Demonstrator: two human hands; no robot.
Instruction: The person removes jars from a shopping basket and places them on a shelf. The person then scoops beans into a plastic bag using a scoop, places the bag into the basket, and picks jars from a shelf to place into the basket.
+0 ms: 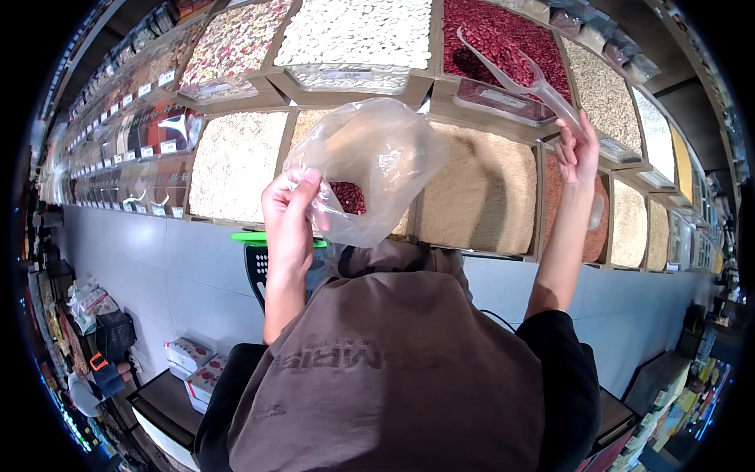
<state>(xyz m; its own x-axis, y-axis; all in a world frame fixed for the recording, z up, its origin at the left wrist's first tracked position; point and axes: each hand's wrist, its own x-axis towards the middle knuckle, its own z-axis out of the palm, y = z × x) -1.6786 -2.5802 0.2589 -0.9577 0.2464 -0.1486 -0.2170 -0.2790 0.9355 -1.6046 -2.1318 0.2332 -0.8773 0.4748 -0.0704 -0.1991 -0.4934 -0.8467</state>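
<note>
My left hand (292, 208) is closed on the rim of a clear plastic bag (377, 165), whose mouth gapes open. Dark red beans (347, 197) show inside the bag. On the right, my right hand (578, 149) grips the handle of a clear plastic scoop (543, 88). The scoop's bowl, with red beans in it, is over the bin of red beans (472, 59). Under and behind the bag lie bins of pale grain, partly hidden by it.
White beans (354, 31) and speckled beans (236, 39) fill bins at the back. A tan grain bin (480, 189) is in front. A black basket with a green handle (250, 237) is beside my left forearm. Boxes (189, 355) stand lower left.
</note>
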